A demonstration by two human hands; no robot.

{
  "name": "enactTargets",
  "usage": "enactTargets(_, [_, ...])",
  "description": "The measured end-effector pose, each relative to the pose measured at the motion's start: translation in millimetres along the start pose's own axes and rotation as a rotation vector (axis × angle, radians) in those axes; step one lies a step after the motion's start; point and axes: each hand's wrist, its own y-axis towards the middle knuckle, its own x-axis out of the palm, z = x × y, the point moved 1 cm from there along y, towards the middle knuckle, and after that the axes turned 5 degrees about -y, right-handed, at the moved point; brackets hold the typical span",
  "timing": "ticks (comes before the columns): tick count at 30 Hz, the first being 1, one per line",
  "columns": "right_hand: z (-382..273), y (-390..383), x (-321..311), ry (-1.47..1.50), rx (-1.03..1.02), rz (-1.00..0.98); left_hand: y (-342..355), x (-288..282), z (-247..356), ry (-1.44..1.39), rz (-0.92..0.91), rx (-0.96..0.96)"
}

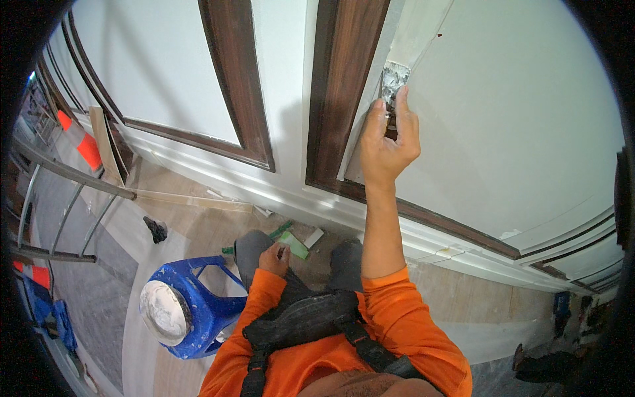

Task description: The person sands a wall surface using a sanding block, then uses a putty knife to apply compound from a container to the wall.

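At the far left, a grey metal ladder-like frame with curved-looking rails and thin rungs (79,175) reaches in over the floor. Behind it, an orange-and-white striped cone (87,149) leans near a pale, narrow upright board (99,142) by the white wall. A small, crumpled black object (155,229) lies on the floor farther in.

Nearer the person stands a blue plastic stool with open sides, spotted with white (202,294); a round, shallow white container smeared with pale paste (164,312) rests on it.

Just right of the stool, the left hand (274,259) is low, by the person's grey-trousered knee, its fingers curled in; whether they grip anything cannot be told. Beyond it, a flat light-green piece (294,244) and a small white rectangular block (313,237) lie on the floor near the foot of the wall.

Farther right, a wide dark-brown wooden moulding (344,86) runs up the wall. Just beside it, the right hand (390,145), arm stretched forward, grasps a short putty knife with a metal blade coated in whitish paste (395,78). The blade is at the left margin of a large, smooth white wall panel (509,132), which fills the right side.
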Motion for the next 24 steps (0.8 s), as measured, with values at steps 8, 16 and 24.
enactTargets(8, [6,-6,-10,-0.062,-0.002,-0.062,-3,2,2,-0.073,0.043,0.033])
enactTargets(16, [-7,-15,-54,0.061,0.183,-0.247,-4,0,-2,-0.087,0.090,0.069])
enactTargets(24, [-36,55,-34,0.077,0.087,-0.188,-9,-7,5,-0.137,0.085,0.030])
